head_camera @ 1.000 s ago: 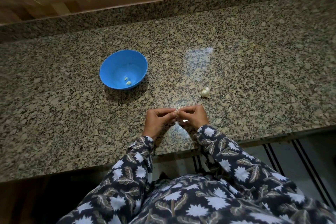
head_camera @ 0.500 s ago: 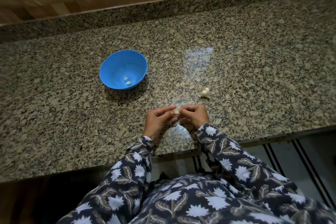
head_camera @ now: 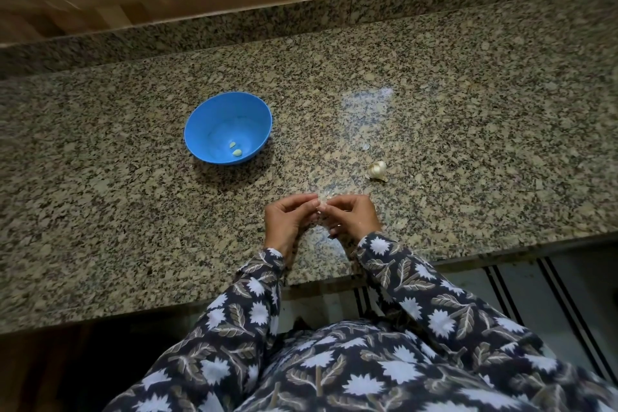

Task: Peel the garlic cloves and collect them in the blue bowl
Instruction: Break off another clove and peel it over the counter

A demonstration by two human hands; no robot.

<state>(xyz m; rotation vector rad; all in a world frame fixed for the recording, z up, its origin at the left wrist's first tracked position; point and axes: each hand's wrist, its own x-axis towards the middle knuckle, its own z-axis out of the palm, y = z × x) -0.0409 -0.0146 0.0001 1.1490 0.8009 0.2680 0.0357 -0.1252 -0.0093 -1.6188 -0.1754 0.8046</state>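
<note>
well, there is one blue bowl [head_camera: 207, 124] on the speckled stone counter [head_camera: 468, 130]. it sits off to the person's left and a bit further back than the hands. the bowl stands upright. down in its bottom lie two small peeled cloves [head_camera: 237, 153]. they are pale yellow and lie close beside each other on the near side.

on the counter to the right, well apart from the bowl, lies a white garlic piece [head_camera: 377, 169] with its papery skin on. it is near the hands, just past them.

the person stands at the counter edge in dark sleeves [head_camera: 254, 294] with white flowers and leaves on them. the left hand [head_camera: 284, 222] and the right hand [head_camera: 351, 216] are low over the counter and meet in the middle. the fingers of both hands are curled in, and the tips pinch one tiny garlic clove [head_camera: 323, 203] between them. the clove is mostly hidden by the fingertips, so i only see a little pale bit of it. i cannot tell how much skin is on it.

half a second ago the clove showed more between the fingertips. now they cover more of it. the hands are in the same spot as before, and both are pinching just as they were. the bowl has not moved, and it has the same two cloves in it. the garlic piece on the counter is where it was too.
</note>
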